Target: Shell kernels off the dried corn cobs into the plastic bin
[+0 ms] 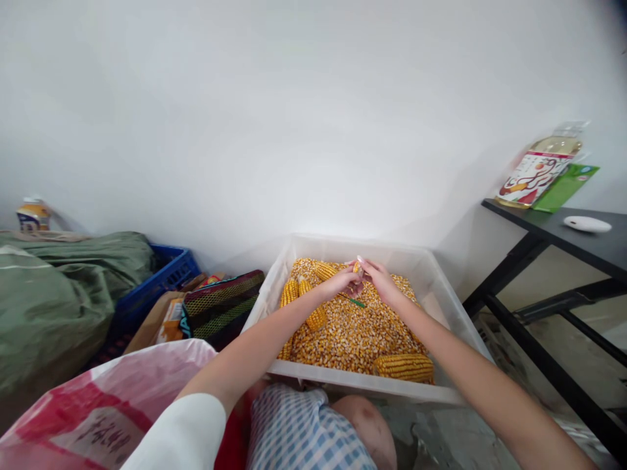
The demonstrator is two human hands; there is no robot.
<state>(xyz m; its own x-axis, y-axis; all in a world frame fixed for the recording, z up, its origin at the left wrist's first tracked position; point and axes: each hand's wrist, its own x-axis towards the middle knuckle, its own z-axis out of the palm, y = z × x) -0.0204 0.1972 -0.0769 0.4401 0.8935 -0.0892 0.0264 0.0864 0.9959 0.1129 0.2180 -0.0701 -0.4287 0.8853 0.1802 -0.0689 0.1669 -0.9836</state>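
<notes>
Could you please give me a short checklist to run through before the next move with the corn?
1. Hands over the bin: ok; the left hand and right hand meet above the kernels.
2. Corn piece at the fingers: ok; it shows between the hands.
3. Which hand bears its weight: cannot tell; too small here.
4. Green item below the hands, lying loose or held: cannot tell.
5. Front cob inside the bin: ok; it lies by the near wall, towards the right.
6. Kernels below the bin's far rim: ok.
</notes>
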